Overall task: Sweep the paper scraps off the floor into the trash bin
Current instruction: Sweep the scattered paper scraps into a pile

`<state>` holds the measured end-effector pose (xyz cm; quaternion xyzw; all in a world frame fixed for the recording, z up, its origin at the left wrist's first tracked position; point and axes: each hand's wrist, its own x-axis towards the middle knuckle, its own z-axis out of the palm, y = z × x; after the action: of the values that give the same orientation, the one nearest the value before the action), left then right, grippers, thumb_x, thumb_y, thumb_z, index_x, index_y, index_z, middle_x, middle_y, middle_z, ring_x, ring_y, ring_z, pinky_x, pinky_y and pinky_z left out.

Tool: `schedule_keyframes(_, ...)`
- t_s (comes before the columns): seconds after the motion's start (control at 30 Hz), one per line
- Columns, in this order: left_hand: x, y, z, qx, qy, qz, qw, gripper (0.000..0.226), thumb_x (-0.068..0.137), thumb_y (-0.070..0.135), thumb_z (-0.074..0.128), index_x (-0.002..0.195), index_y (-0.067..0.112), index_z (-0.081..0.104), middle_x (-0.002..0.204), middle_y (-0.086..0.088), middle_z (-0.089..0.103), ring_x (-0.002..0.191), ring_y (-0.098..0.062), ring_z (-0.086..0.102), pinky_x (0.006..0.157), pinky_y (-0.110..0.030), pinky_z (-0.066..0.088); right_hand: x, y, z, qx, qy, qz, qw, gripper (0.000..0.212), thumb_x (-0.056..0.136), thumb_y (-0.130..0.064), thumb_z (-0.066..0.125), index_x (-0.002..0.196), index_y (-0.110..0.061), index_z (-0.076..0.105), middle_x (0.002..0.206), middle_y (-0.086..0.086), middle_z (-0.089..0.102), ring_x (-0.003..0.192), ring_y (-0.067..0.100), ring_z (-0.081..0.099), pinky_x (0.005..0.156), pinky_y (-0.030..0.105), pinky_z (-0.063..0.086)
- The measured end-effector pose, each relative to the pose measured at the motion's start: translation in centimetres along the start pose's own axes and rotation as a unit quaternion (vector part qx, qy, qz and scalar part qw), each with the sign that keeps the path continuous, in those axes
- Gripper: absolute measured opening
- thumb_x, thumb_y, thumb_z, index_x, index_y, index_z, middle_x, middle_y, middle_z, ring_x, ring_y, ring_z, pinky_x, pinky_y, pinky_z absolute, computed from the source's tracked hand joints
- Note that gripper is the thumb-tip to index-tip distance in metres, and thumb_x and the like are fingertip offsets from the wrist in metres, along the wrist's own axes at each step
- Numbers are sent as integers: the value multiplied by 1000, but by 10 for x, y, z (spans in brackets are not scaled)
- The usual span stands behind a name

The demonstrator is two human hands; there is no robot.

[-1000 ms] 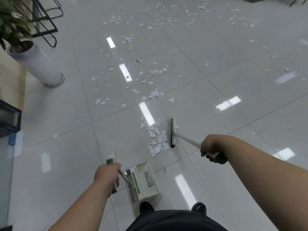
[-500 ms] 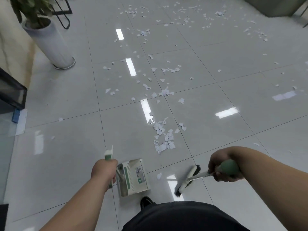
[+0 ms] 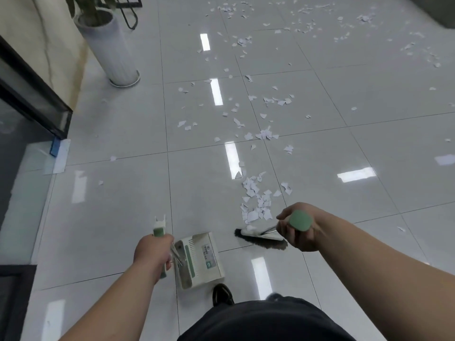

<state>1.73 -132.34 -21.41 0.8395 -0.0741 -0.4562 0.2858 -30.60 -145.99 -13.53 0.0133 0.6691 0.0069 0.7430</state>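
White paper scraps (image 3: 256, 200) lie in a loose pile on the grey tiled floor just ahead of me, and many more scraps are scattered farther off toward the top of the view. My right hand (image 3: 296, 228) grips the green end of the broom handle. The broom head (image 3: 262, 238) rests on the floor at the near edge of the pile. My left hand (image 3: 154, 251) holds the upright green and white handle of the dustpan (image 3: 199, 260). The white dustpan sits on the floor left of the broom head. No trash bin is in view.
A white cylindrical planter (image 3: 112, 50) stands at the upper left beside a beige wall. A dark-framed glass panel (image 3: 32, 94) runs along the left edge. My black shoe (image 3: 222, 295) is just behind the dustpan.
The broom head was pulled back from the right side of the pile and now sits across its near edge. The view shifted toward the right and forward; the dustpan stays by my left hand.
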Motion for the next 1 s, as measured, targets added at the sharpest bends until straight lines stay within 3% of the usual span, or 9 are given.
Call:
schedule_keyframes(0.07,2,1,4,0,-1,-1,1000,12,88,13,62,81,4,61,63,-13,53,55,-23,47,57,-35,42,6,2,6,-26,10,-13,1000,19,89,-24,58,76,-11,54,55,0,59,34,14,53,47,4,32)
schedule_keyframes(0.1,2,2,7,-1,-1,0,1000,12,88,13,62,80,4,60,63,-14,53,55,-23,47,58,-36,42,9,1,8,-30,19,-26,999,16,89,-23,58,80,-10,55,57,0,59,35,13,54,48,5,35)
schedule_keyframes(0.2,2,11,16,0,-5,6,1000,13,88,14,63,80,5,59,61,-13,51,53,-22,47,61,-38,41,20,-9,13,-33,46,-92,994,4,90,-14,57,93,-12,54,63,2,57,35,13,56,34,15,41)
schedule_keyframes(0.3,2,22,26,3,-7,12,1000,14,89,13,63,80,4,59,59,-13,50,48,-22,46,60,-37,40,31,-26,13,-55,48,-133,988,7,90,-12,56,96,-12,52,61,1,55,35,13,54,34,16,38)
schedule_keyframes(0.37,1,30,32,4,-7,14,1000,15,91,14,63,81,3,60,58,-12,50,46,-21,45,58,-35,40,39,-41,11,-70,47,-145,986,3,92,-12,54,92,-11,51,61,1,53,34,12,52,35,16,37)
schedule_keyframes(0.5,0,49,47,4,5,2,1000,16,93,16,63,85,2,62,63,-13,53,51,-23,46,52,-30,42,50,-76,3,-75,37,-151,985,13,95,-13,50,82,-13,48,62,0,49,32,11,49,36,16,34)
schedule_keyframes(0.63,-2,73,66,-2,10,-6,1000,12,93,14,63,88,4,61,67,-12,51,48,-21,44,48,-27,40,59,-130,-12,-68,36,-169,983,9,96,-10,50,87,-13,51,65,3,50,32,12,49,34,15,36)
schedule_keyframes(0.83,-6,122,116,-6,23,-14,1000,13,93,14,63,84,5,60,60,-10,49,47,-20,43,50,-28,38,51,-212,-44,-80,49,-210,973,8,94,-3,52,88,-7,55,71,9,50,44,16,48,34,16,40)
schedule_keyframes(1.0,-14,173,162,8,18,-4,1000,12,94,13,61,86,4,61,65,-12,51,51,-21,45,48,-28,40,5,-247,-106,-152,100,-230,956,4,91,0,56,94,-1,59,80,14,54,50,20,50,35,16,39)
